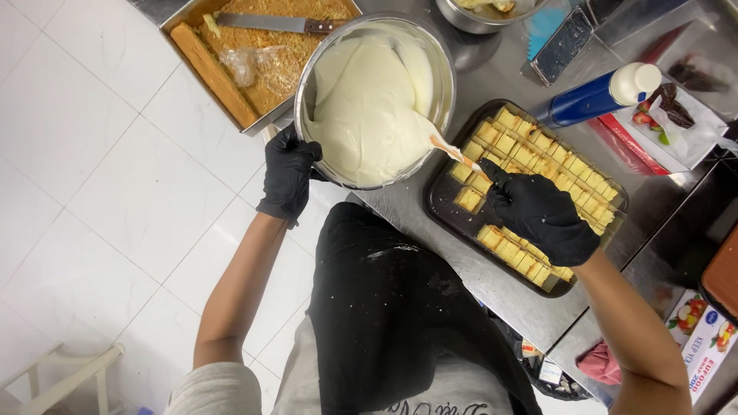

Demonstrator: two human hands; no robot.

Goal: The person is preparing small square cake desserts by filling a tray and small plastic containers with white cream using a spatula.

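Left gloved hand (288, 170) clamps the rim of the tilted steel bowl of white cream (374, 100); right gloved hand (542, 215) grips a spatula (446, 146) above the dark tray of cake cubes (469, 227). Risk: cream may drip onto the counter (400, 204) between them, since the bowl overhangs its edge.

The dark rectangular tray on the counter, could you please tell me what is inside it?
The dark tray holds rows of small yellow cake cubes, with bare floor at its near-left end. The gloved right hand, holding a spatula, covers the middle, so the cubes beneath cannot be seen.
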